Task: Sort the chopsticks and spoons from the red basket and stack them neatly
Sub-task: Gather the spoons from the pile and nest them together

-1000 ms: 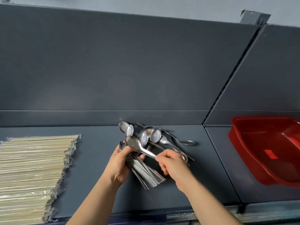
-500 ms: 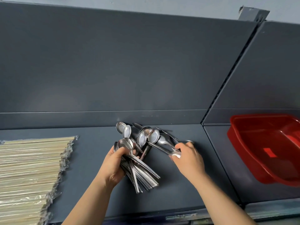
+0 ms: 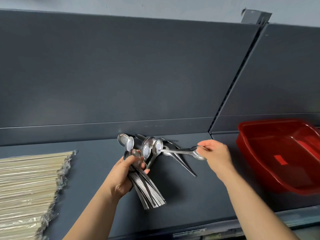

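- Steel spoons dominate a dark grey shelf (image 3: 97,170) as a person sorts cutlery by hand.
- Left hand (image 3: 123,177) is closed around a thick bundle of spoons (image 3: 149,193), bowls up by the thumb and handles fanning down and to the right, toward the person.
- Right hand (image 3: 215,155) pinches the bowl end of a single spoon (image 3: 180,151) between thumb and fingers; it may be holding two, the blur makes that hard to tell.
- That spoon lies nearly level, its long axis running left to right, handle tip pointing toward the bundle and reaching in among the loose spoons (image 3: 147,148) on the shelf behind it.
- Judged from this, the move to come hinges on turning the held spoon: it sits roughly crosswise to the bundle's handles and bowl-end away, so it must swing round before it can nest in. The right hand alone is free to do this.
- Wrapped chopsticks (image 3: 29,187) lie stacked at the far left, well apart from both hands.
- Red basket (image 3: 259,153) sits at the right, just beyond the right hand, and looks emptied of cutlery in the part that shows.
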The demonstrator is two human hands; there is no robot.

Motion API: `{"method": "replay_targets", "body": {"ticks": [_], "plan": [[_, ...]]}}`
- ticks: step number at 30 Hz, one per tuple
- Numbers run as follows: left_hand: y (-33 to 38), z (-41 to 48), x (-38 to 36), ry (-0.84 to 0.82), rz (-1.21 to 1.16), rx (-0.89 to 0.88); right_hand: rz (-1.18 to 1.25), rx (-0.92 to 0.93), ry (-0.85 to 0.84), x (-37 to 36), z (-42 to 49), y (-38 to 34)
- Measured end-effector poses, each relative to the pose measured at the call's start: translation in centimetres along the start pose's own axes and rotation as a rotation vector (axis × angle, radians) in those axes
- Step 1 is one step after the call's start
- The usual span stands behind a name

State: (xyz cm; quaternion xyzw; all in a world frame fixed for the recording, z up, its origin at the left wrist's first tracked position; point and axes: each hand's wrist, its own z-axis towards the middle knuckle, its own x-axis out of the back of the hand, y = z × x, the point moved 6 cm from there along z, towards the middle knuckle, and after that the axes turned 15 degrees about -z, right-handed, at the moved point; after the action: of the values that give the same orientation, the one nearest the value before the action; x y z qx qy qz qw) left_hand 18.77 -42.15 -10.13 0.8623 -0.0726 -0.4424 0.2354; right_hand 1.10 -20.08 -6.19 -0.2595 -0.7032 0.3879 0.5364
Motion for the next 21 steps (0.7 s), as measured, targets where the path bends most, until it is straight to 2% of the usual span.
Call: {"method": "replay_targets", "body": {"ticks": [6, 10, 14, 17, 21], "plan": [[-0.6, -0.6, -0.5, -0.058, 0.139, 0.144, 0.115, 0.019, -0.511, -0.9, 0.1, -1.4], [-2.3, -1.4, -1.9, -0.12, 0.167, 0.238, 0.066, 0.093, -0.696, -4.8, -1.7, -3.9], [-3.4, -2.0, -3.7, -0.271, 0.236, 0.263, 0.06, 0.184, -0.668, -8.1, -2.8, -5.2], [-3.3, -2.0, -3.6, -0.257, 0.2, 0.241, -0.014, 0.219, -0.594, -9.1, -3.1, -5.4], [-2.8, -2.0, -3.5, -0.326, 0.191, 0.205, 0.021, 0.184, -0.527, -9.1, -3.1, -4.9]]}}
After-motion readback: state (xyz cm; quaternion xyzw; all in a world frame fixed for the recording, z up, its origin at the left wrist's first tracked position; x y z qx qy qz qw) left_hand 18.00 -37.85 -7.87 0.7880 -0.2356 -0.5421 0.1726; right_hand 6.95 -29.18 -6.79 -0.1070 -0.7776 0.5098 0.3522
